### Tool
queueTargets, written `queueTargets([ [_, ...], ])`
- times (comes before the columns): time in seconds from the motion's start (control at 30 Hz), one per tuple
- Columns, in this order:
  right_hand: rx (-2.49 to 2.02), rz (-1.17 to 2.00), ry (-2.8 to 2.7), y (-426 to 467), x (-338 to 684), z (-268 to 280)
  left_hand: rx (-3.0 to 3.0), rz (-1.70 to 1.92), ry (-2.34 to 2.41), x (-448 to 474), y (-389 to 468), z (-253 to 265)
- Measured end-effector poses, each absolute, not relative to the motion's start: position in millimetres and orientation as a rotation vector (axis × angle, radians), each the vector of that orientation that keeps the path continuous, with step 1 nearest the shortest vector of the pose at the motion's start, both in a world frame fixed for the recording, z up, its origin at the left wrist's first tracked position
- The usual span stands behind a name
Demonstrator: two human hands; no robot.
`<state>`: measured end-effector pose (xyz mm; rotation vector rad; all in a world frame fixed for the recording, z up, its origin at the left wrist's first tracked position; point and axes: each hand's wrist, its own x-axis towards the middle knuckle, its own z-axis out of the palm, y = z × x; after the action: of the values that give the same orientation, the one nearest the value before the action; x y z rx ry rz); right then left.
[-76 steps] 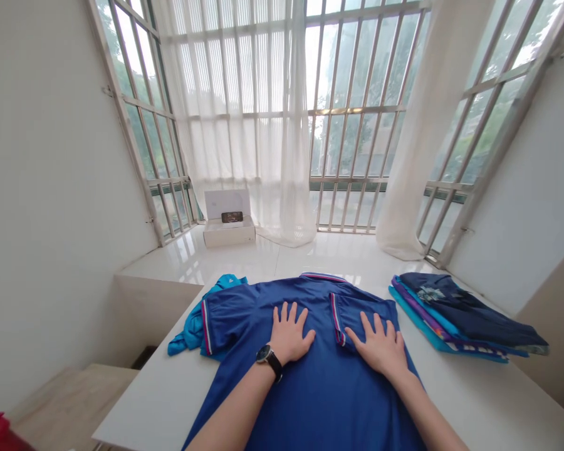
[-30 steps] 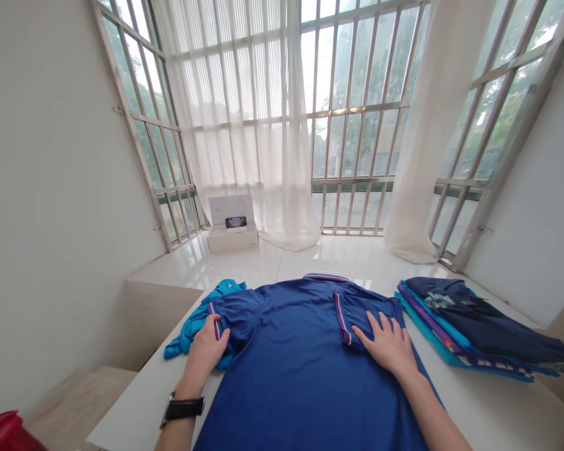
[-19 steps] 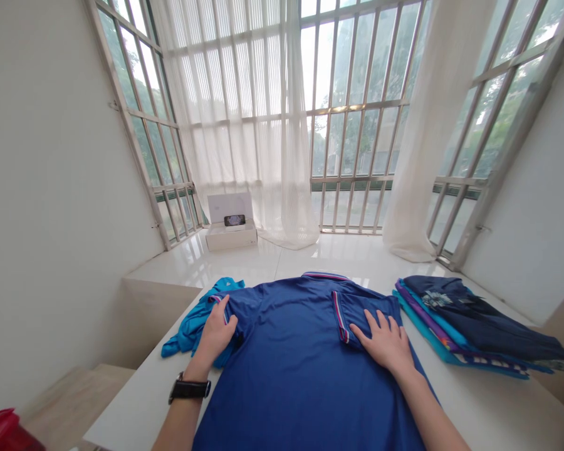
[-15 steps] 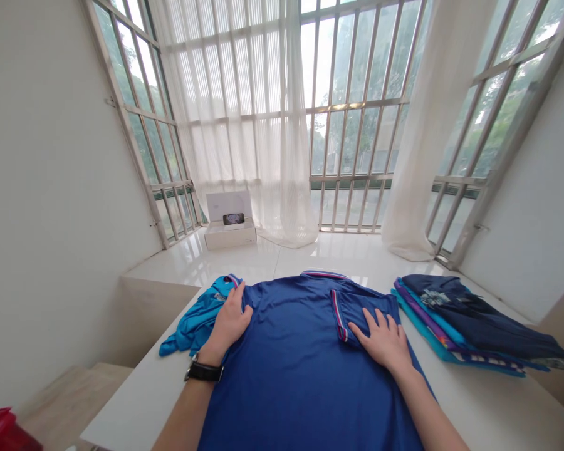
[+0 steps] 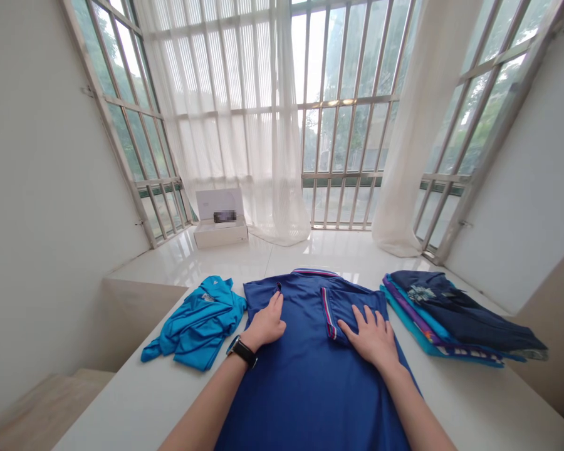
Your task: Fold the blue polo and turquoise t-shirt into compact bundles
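A dark blue polo shirt point(image 5: 301, 376) lies spread out on the white surface, its striped collar at the far end. Its right sleeve is folded inward, with the red-and-white striped cuff facing the middle. My right hand point(image 5: 373, 335) rests flat on that sleeve, fingers spread. With fingers drawn together, my left hand point(image 5: 266, 322) grips the left sleeve's edge, now turned in over the shirt; a bit of the cuff shows at the fingertips. A black watch is on my left wrist. Left of the shirt lies a crumpled bright blue shirt point(image 5: 202, 322).
A stack of folded clothes point(image 5: 455, 319), dark navy on top, sits to the right. At the back left, a white box point(image 5: 220, 235) holds up a small dark device. Behind are sheer curtains point(image 5: 272, 156) and barred windows. The table point(image 5: 103, 407) ends at the left.
My left hand has moved right, bringing the left sleeve inward over the shirt and uncovering more of the bright blue shirt. My right hand stays on the right sleeve. The view has shifted slightly.
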<state>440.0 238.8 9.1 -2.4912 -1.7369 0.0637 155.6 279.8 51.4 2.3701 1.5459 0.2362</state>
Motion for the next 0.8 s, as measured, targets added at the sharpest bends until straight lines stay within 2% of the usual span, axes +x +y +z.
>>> queueTargets([
  [0.17, -2.492, 0.058, -1.743, 239, 440, 9, 2.402, 0.395, 1.522, 161, 282, 53],
  [0.37, -2.488, 0.054, -1.743, 238, 440, 9, 2.352, 0.319, 1.447, 167, 275, 49],
  [0.8, -2.487, 0.070, -1.732, 239, 441, 8, 2.345, 0.106, 1.919, 185, 263, 70],
])
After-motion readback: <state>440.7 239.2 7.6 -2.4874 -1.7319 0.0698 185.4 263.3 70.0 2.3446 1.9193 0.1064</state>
